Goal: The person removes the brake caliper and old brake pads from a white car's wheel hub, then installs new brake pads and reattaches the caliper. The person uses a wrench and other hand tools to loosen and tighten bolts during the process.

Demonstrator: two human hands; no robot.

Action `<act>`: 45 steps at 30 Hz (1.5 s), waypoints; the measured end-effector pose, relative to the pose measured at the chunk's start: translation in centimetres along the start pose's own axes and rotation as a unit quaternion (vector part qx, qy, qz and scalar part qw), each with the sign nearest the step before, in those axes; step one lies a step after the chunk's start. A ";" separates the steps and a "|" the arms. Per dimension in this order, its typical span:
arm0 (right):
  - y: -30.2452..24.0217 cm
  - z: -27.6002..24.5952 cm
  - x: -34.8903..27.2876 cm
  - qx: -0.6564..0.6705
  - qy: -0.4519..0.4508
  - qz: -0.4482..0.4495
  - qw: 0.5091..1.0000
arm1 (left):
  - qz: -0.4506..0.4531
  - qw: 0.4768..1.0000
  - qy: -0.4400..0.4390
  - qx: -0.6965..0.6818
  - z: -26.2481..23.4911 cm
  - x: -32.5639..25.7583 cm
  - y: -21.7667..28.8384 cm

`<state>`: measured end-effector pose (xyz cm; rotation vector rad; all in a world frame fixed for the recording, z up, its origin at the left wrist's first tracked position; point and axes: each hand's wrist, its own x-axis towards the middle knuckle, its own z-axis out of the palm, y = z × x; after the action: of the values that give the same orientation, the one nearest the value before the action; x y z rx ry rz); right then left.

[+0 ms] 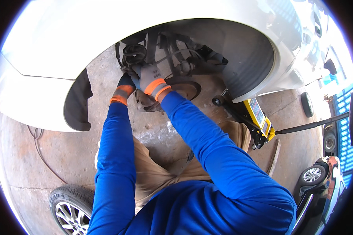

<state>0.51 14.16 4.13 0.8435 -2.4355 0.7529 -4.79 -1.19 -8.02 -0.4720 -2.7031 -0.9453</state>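
Holds dark-gloved, orange-cuffed left hand and grey-gloved, orange-cuffed right hand together, just beside black coiled spring, near upper-left edge of curved white wheel arch. Cannot tell whether clamped or spread.

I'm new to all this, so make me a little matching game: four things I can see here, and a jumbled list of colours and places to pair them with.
1. Floor jack
2. Coil spring
3. Loose silver-spoked wheel
4. Glove cuffs

A. Inside the wheel arch
B. Orange with grey bands
C. Yellow and black
D. Lower left of the picture

Pairs: 1-C, 2-A, 3-D, 4-B
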 end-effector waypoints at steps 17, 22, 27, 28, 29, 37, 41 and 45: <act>6.8 1.9 1.4 0.065 0.159 0.103 0.980 | -0.111 0.985 -0.051 -0.119 -5.3 -1.2 8.8; 4.2 1.9 1.1 -0.058 0.087 0.054 0.993 | -0.129 0.986 -0.061 -0.081 -5.8 -1.1 8.8; 1.1 0.9 1.1 -0.016 0.047 0.089 0.995 | -0.194 0.979 -0.043 -0.031 -4.7 -0.7 6.9; 1.6 0.4 0.6 -0.021 0.024 0.100 0.994 | -0.193 0.978 -0.056 -0.061 -5.2 -0.7 8.8; 1.9 0.1 0.1 -0.014 0.029 0.070 0.997 | -0.191 0.975 -0.070 -0.091 -5.9 -0.9 10.6; 0.2 0.8 1.1 -0.015 -0.077 -0.005 0.997 | -0.110 0.987 -0.024 -0.114 -4.7 -2.0 6.8; 2.9 1.1 1.0 0.030 -0.022 0.057 0.998 | -0.186 0.976 -0.074 -0.082 -5.4 -0.3 9.8; -0.9 0.4 1.5 0.016 -0.059 0.052 0.997 | 0.034 0.998 0.040 -0.019 -2.3 -1.0 2.4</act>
<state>0.02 12.71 5.01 0.7985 -2.5964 0.8026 -2.76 -1.10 -5.26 -0.5194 -2.5855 -0.9785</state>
